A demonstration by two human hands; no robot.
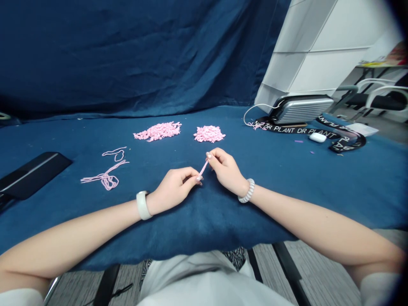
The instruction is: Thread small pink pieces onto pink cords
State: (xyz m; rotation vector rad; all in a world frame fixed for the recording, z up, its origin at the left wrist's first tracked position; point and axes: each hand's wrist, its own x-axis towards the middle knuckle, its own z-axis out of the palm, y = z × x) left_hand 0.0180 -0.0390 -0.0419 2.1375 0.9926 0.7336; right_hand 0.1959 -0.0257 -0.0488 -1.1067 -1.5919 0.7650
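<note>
Between my two hands a short length of pink yarn is stretched on a slant. My left hand pinches its lower end, and my right hand pinches the upper end. A white bangle circles my left wrist; a grey coiled band is on the right. Beyond my hands lie two heaps of small pink knotted pieces, a wide heap and a rounder heap. Left of my left hand rests a loose bundle of pink yarn, with a thinner looped strand behind it.
A blue cloth covers the table, and a blue curtain hangs behind. At the right are a silver ribbed case, a black lettered strap, a white earbud case and a white cable. A dark flat panel lies at the left.
</note>
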